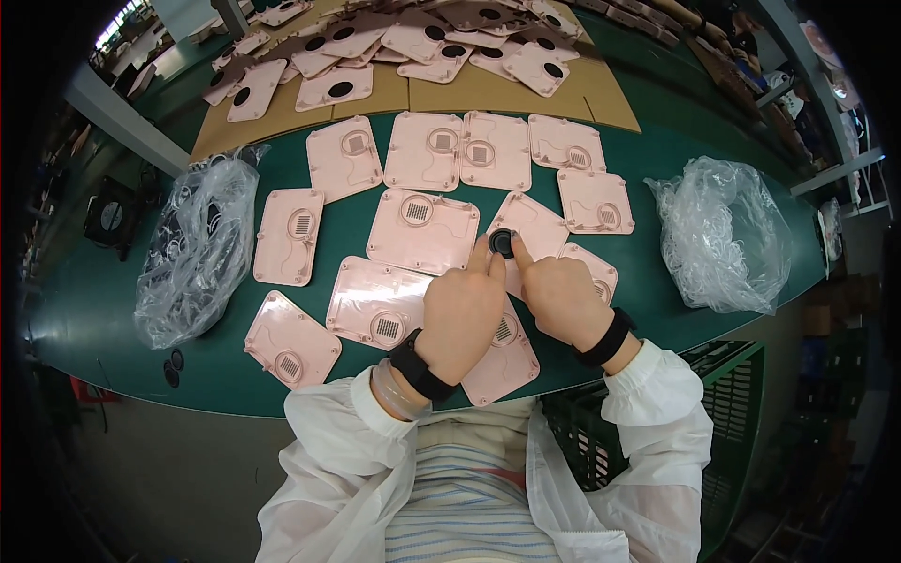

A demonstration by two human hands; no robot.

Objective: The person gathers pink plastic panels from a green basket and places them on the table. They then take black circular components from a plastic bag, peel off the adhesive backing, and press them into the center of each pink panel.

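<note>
Hands, two, both bare, brought close together. The left hand [465,310] and the right hand [566,298] meet with their fingertips on one piece; from where I stand, I cannot tell whether either grips it or only presses.

Black round piece [502,243], one, under those fingertips, over the left part of a pink panel [533,218] right of the table's middle.

Other pink panels [450,230], eleven, spread flat on one green table [216,375]; each bears a round ring with a slatted grille.

Wristbands, black, two: one on the left wrist [419,372], one on the right [608,339].

Clear plastic bags, two, holding pale contents: one at the left end [199,249], one at the right [723,235].

Small black discs [172,372], a few, near the left front edge; overlap prevents an exact count.

Heaped pink panels [333,89] with black discs, many, beyond counting, on brown cardboard [404,101] at the far side.

Green crate [737,403], at least one, below the table's right front.
</note>
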